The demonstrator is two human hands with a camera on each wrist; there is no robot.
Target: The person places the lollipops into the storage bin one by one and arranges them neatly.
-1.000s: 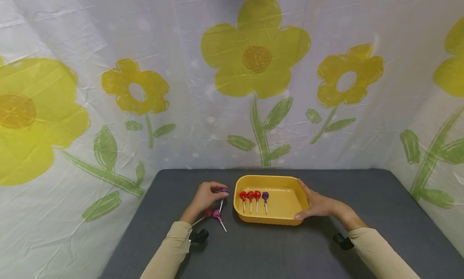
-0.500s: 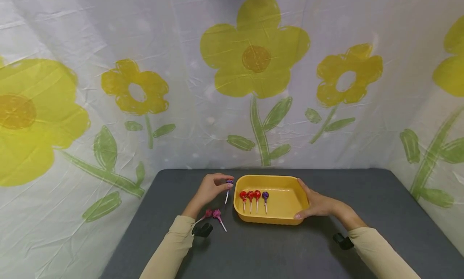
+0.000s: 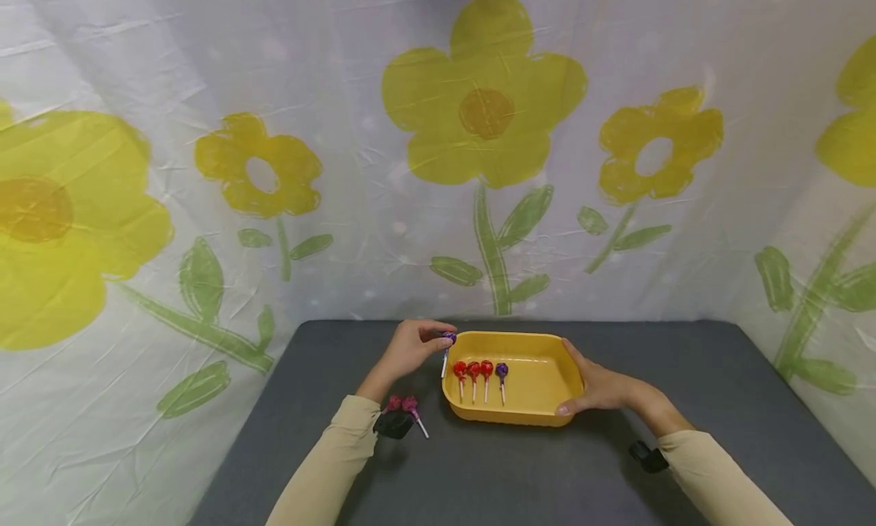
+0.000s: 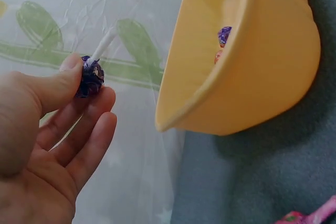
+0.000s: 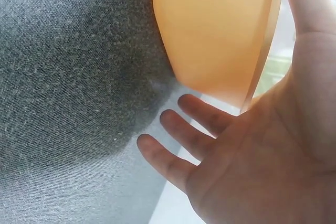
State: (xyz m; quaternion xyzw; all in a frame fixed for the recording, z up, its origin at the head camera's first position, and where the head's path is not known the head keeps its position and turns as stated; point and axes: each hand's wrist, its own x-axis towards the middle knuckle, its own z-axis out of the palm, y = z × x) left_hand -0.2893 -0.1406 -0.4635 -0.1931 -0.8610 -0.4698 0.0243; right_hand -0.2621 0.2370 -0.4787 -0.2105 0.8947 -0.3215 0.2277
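Observation:
My left hand (image 3: 411, 348) pinches a purple-wrapped lollipop (image 4: 90, 80) by its head between thumb and fingers, its white stick hanging down in the head view. It is held at the left rim of a yellow plastic basin (image 3: 538, 378). Inside the basin, three red lollipops (image 3: 473, 369) and one purple lollipop (image 3: 502, 371) lie in a row, sticks toward me. My right hand (image 3: 605, 385) grips the basin's right end, thumb at the near corner and a finger at the far one; its other fingers (image 5: 173, 161) spread outside the wall.
On the dark grey table (image 3: 520, 473), a pink lollipop (image 3: 411, 404) and a darker pink one (image 3: 394, 402) lie left of the basin, partly behind the black wrist camera (image 3: 394, 426). A flower-printed curtain (image 3: 383, 229) stands behind the table.
My left hand has lifted the purple lollipop from beside the pink ones and carried it right and away from me to the basin's left rim. The right hand and basin have stayed put.

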